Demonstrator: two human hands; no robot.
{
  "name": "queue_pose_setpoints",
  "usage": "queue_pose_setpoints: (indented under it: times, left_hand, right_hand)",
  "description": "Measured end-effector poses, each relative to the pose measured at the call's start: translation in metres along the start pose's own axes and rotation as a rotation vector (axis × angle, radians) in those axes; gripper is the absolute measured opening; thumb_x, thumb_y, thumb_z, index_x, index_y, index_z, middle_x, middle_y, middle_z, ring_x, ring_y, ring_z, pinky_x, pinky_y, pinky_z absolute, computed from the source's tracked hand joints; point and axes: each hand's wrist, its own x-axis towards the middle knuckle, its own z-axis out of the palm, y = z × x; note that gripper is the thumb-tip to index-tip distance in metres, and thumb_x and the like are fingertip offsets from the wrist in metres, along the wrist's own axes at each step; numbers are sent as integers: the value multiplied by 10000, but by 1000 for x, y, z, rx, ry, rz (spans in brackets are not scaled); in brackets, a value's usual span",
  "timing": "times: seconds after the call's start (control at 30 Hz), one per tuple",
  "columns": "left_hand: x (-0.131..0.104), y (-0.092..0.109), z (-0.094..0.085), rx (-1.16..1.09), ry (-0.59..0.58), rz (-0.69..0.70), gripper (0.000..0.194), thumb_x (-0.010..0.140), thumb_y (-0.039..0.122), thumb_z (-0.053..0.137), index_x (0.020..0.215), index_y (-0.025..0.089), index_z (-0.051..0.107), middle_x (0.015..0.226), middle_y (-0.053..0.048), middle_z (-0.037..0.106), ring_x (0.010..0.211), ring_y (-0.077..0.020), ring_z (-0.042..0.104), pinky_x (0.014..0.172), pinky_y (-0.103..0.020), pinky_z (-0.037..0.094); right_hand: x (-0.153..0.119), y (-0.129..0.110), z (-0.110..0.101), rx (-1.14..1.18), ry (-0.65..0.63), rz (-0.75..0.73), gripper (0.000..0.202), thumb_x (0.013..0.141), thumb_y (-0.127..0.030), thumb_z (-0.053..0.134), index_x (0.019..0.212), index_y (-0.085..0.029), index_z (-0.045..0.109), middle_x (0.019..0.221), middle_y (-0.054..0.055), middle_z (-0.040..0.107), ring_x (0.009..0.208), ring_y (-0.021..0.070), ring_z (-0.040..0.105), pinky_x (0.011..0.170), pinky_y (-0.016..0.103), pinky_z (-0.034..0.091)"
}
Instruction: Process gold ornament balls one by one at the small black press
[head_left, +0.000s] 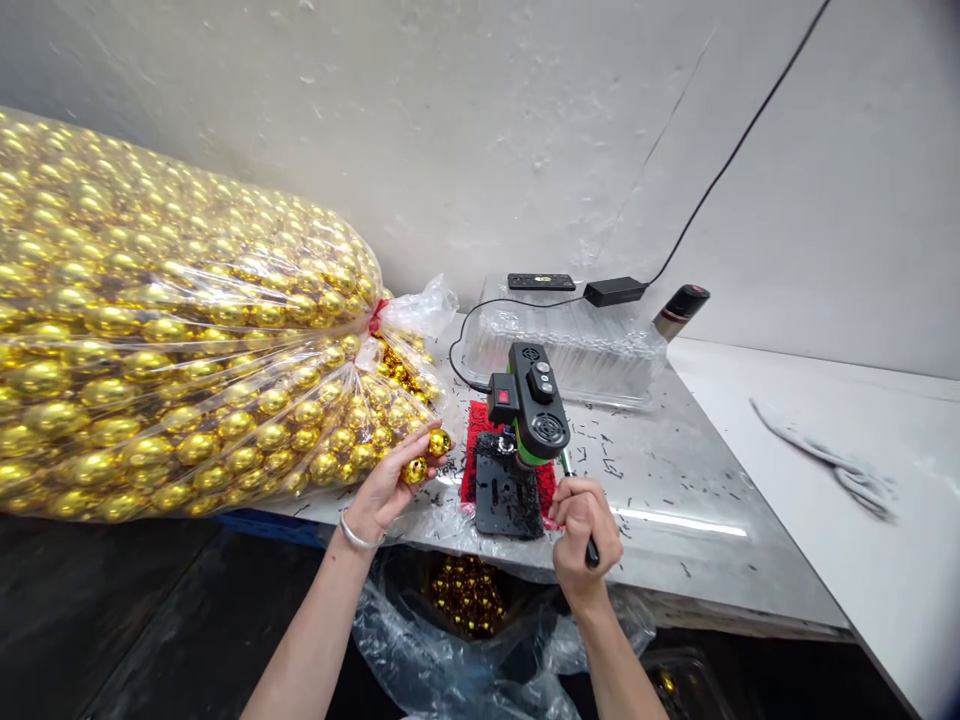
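My left hand (386,487) is closed around two shiny gold balls (414,471), held at the fingertips left of a small black bench drill press (546,425). The nearer ball shows a small dark hole. My right hand (589,530) wraps round the press's lever (592,553), whose black end sticks out below the fist. Under the press head lies its slotted black base plate (499,500), scattered with dark shavings, on a red cloth (474,435). The drill's tip is hidden behind the head.
A big clear bag (187,330) of gold balls, tied in red, fills the left. Below the table edge hangs an open plastic bag (405,640) with more balls. Behind the press are a clear plastic tray (637,375), a power adapter (615,291) and a cable. A glove (825,455) lies right.
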Motion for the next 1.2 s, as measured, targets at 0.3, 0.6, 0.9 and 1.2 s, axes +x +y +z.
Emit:
queue_pose_setpoints:
  times: [0.3,0.6,0.9,1.2]
  left_hand:
    - [9,-72,47,260,74,49,509,702,336,747,1163,141,659,1076,-95,720,907,-190,669,757,-289,534]
    - [14,-82,70,1126,160,352,374,770,299,695,1131,203,688,975,-92,744,923,-253,674,819,-362,509]
    - [11,-82,79,1242,129,429,369,785,272,702,1133,154,669,1131,-109,705,1007,-238,663,876,-331,508]
    - [11,-82,79,1266,139,420,362,802,320,691,1122,151,679,1104,-117,712,1012,-239,665,872,-326,516]
  right_hand:
    - [5,-6,-3,-35,-68,-27,308,903,-95,361,626,-199,448,624,-5,485,681,134,530,589,271,399]
    - [5,-8,-3,-34,-71,-24,295,891,-73,361,637,-198,443,659,1,487,684,133,529,601,277,403]
    - [2,-5,-3,10,-68,-20,267,888,-81,368,668,-197,464,672,2,495,691,136,535,598,275,430]
    - [-23,24,6,27,-12,-112,277,940,-208,339,694,-204,466,725,12,523,664,136,537,660,334,464]
